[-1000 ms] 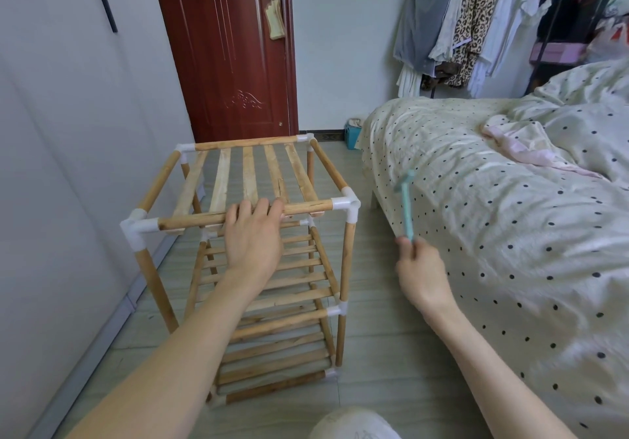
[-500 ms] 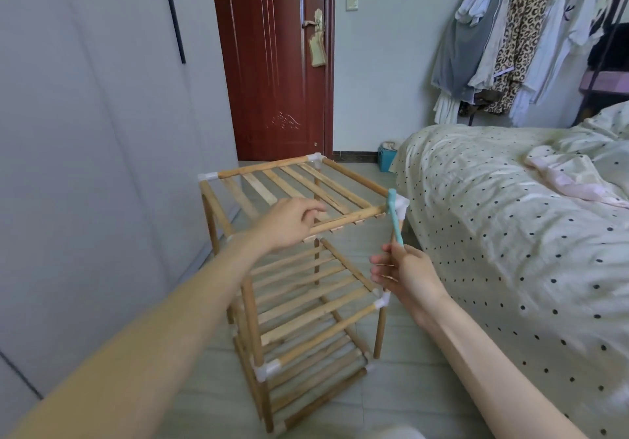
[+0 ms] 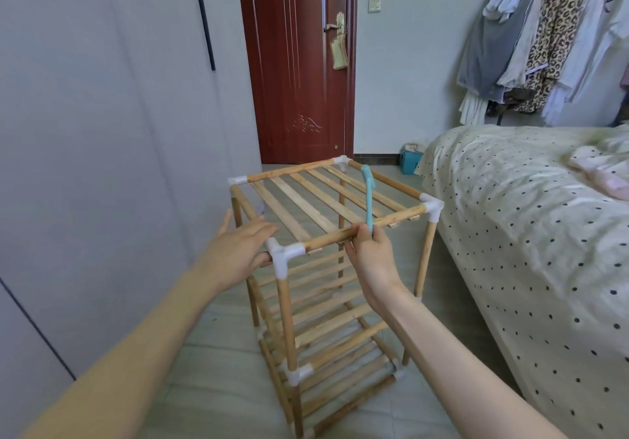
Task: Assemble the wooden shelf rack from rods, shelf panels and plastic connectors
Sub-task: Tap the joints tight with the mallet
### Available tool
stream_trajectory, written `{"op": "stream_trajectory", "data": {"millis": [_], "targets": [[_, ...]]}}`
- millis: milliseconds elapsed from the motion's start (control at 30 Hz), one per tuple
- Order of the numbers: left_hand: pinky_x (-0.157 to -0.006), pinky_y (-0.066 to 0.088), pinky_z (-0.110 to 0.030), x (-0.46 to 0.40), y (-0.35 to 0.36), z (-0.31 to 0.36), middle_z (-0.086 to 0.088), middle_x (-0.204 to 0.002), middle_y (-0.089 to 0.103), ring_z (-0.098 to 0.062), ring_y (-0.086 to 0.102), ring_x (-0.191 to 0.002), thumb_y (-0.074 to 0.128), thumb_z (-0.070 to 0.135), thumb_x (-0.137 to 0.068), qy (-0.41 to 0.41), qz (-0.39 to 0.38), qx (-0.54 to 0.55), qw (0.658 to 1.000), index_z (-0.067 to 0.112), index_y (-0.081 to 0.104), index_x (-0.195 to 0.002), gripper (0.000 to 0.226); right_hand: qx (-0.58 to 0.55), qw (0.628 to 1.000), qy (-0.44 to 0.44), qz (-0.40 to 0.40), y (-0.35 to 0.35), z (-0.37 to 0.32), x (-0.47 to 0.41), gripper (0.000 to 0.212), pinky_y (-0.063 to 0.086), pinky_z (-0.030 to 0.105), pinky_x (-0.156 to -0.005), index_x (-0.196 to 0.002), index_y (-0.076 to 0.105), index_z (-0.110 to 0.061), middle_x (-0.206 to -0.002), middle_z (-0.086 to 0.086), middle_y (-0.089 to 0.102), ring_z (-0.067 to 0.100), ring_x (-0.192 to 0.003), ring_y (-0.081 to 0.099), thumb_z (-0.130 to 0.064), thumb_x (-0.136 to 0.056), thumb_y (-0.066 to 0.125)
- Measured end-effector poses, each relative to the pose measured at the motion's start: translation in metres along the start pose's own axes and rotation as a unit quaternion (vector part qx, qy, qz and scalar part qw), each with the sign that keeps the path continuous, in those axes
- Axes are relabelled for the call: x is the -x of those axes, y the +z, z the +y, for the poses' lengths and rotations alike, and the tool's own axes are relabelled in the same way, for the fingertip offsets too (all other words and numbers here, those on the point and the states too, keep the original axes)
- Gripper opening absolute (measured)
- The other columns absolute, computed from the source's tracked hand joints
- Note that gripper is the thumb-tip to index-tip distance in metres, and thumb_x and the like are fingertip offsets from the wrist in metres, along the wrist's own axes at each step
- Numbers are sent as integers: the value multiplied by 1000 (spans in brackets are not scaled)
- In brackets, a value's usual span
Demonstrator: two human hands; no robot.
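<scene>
Bed point(image 3: 531, 234): polka-dot cover, filled the right side, just beside the rack.
Door point(image 3: 299, 64): dark red, closed, behind the rack.
Rack point(image 3: 326, 268): stood upright on the tiled floor between wall and bed; slatted shelves, white plastic connectors at the corners.
Left hand point(image 3: 238, 251): fingers straight, palm against the near-left corner connector point(image 3: 284, 256), gripping nothing.
Right hand point(image 3: 372, 254): clenched round the handle of a small teal hammer point(image 3: 368, 197), head up, at the top front rod point(image 3: 367, 229).

We see soft, even daylight with faint shadows, no glare, wide-angle bending of the wall point(image 3: 85, 166) at 9 o'clock, and slight blur on the bed point(image 3: 544, 234) at 3 o'clock.
</scene>
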State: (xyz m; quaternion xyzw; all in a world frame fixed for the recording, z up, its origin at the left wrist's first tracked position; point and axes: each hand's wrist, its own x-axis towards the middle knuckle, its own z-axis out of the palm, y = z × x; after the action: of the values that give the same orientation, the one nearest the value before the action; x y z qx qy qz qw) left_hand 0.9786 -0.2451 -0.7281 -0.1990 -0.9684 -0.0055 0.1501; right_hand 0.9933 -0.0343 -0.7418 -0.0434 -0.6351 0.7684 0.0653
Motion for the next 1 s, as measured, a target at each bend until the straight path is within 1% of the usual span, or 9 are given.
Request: {"op": "stream_trajectory", "data": {"millis": [100, 200, 333, 400, 500, 633, 800, 933, 1000], "targets": [[-110, 16, -55, -11, 7, 13, -4, -113, 66, -23, 61, -110, 68, 34, -80, 32, 67, -42, 996, 13, 65, -114, 40, -56, 998, 10, -20, -14, -14, -13, 25, 42, 30, -99, -94, 52, -13, -101, 5, 51, 18, -108, 52, -17, -103, 29], [-92, 40, -45, -29, 17, 48, 2, -83, 69, -25, 63, -81, 54, 53, -76, 28, 101, -57, 993, 16, 72, -87, 43, -18, 1000, -1, 13, -39, -22, -26, 30, 44, 32, -95, -86, 52, -12, -109, 10, 53, 18, -107, 52, -15, -102, 26], [-75, 29, -33, -54, 27, 91, 3, -68, 65, -26, 57, -72, 37, 62, -72, 5, 146, -43, 988, 16, 72, -71, 58, 58, 996, -25, 70, -78, -30, -12, 28, 37, 24, -50, -82, 49, -15, -61, 1, 42, 13, -53, 40, -14, -100, 28], [-77, 29, -34, -62, 27, 110, 2, -80, 67, -26, 55, -85, 41, 63, -77, -19, 130, -42, 990, 16, 73, -83, 57, 91, 993, -19, 68, -96, -31, 1, 27, 23, 20, -39, -77, 50, -14, -48, -4, 30, 11, -40, 25, -11, -97, 33], [-88, 33, -34, -75, 31, 133, 2, -112, 61, -24, 42, -110, 39, 61, -88, -51, 103, -42, 993, 17, 60, -115, 56, 176, 977, -78, 87, -113, -43, 17, 28, 23, 21, -39, -73, 51, -15, -45, -4, 30, 12, -38, 24, -18, -97, 40], [-105, 26, -32, -80, 44, 128, -4, -135, 49, -23, 38, -125, 41, 39, -97, -1, 93, 74, 993, 11, 39, -139, 51, 72, 977, -178, 96, -122, -55, 40, 31, 22, 18, -37, -77, 48, -13, -40, -11, 27, 7, -37, 22, -23, -102, 33], [-115, 17, -33, -72, 51, 106, -12, -141, 45, -27, 36, -134, 43, 14, -98, 49, 113, 158, 980, 4, 38, -141, 44, 364, 928, -68, 32, -133, -20, 44, 40, 28, 23, -44, -67, 48, -16, -48, -6, 40, 13, -44, 33, -31, -101, 33], [-115, 12, -28, -72, 50, 112, -8, -144, 43, -22, 34, -136, 40, 15, -99, 35, 121, 161, 979, 7, 39, -141, 42, 170, 930, -269, 185, -130, -45, 46, 39, 31, 23, -46, -65, 40, -21, -50, -6, 40, 10, -44, 35, -36, -100, 31], [-115, 12, -28, -72, 50, 113, -7, -144, 43, -22, 34, -136, 40, 15, -99, 31, 120, 161, 979, 8, 39, -141, 42, 293, 921, -226, 119, -124, -36, 49, 42, 32, 24, -47, -65, 38, -21, -54, -3, 41, 10, -47, 37, -42, -100, 26]]}}
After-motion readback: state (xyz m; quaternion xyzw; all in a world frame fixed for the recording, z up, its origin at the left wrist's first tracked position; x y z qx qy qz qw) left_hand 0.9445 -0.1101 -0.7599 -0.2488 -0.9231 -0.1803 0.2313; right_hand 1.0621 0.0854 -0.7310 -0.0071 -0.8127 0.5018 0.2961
